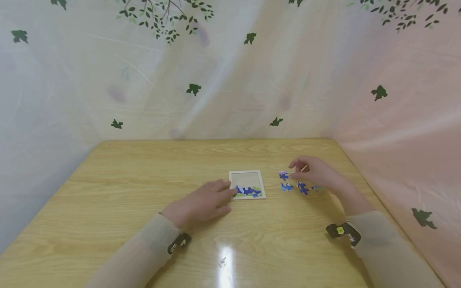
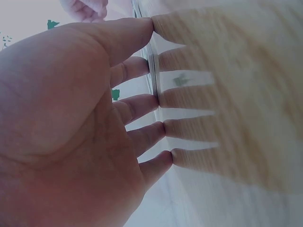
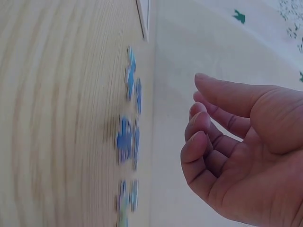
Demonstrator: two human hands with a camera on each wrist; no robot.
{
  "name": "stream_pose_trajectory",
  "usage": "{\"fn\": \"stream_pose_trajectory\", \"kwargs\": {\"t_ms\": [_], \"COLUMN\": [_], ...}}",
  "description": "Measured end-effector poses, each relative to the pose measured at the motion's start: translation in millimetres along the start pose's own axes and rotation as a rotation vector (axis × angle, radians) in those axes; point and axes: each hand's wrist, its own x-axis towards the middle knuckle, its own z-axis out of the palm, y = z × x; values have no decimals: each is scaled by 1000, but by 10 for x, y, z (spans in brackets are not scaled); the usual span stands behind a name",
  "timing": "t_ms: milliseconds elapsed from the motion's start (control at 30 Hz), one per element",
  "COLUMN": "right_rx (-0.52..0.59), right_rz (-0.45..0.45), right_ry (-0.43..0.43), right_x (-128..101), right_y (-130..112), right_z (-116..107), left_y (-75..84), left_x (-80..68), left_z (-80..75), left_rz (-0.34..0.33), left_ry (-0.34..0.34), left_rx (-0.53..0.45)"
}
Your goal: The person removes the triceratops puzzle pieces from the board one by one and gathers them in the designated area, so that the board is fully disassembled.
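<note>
Puzzle tray (image 1: pixel 262 185), white-framed, lies flat mid-worktop (image 1: pixel 144 176), with a row of blue pieces (image 1: pixel 247 191) seated along its near edge; the rest of the recess is bare. Largest to smallest:

Worktop: pale wood grain, glossy, with a glare patch near the front edge. Leaf-print curtain (image 1: pixel 194 89) hangs behind and to the right.

Tray: thin, stiff, probably light; likely to slide on the glossy wood unless pinned. Best held by its frame edge, flat.

Left hand (image 1: pixel 201 202): palm down on the worktop, fingers (image 2: pixel 142 137) straight and spread. Fingertips meet the wood just beside the tray's left edge, the foremost touching or nearly touching the frame. It holds nothing.

Right hand (image 1: pixel 315 172): hovers over the loose pieces, well right of the tray. Fingers (image 3: pixel 201 130) are loosely curled, thumb apart from them, and the wrist view shows nothing between them. In the head view the fingertips sit just beside the far loose piece (image 1: pixel 283 175); contact cannot be told.

Loose pieces: that one, plus two (image 1: pixel 287 187) (image 1: pixel 302 187) nearer, and a fourth partly hidden under the hand. Small, flat, light cardboard, probably stiff but bendable at the tabs. Judged easiest to pinch by opposite edges, or slide off first since they lie flush.
</note>
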Motion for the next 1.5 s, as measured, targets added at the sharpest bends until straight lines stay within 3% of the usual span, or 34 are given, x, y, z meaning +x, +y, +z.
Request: {"fn": "stream_pose_trajectory", "kwargs": {"t_ms": [433, 800, 1000, 1500], "right_rx": [6, -56, -64, -111], "right_rz": [-105, -68, -17, -35], "right_ry": [-109, -186, -190, -209], "right_x": [279, 333, 328, 324], "right_y": [-424, -545, -542, -571], "right_z": [436, 713, 772, 794], "left_y": [-25, -4, 2, 1], "left_x": [23, 22, 17, 10], "left_z": [14, -12, -10, -1], "left_rz": [-7, -23, -18, -11], "left_ry": [3, -4, 0, 13], "left_rx": [-2, -1, -3, -18]}}
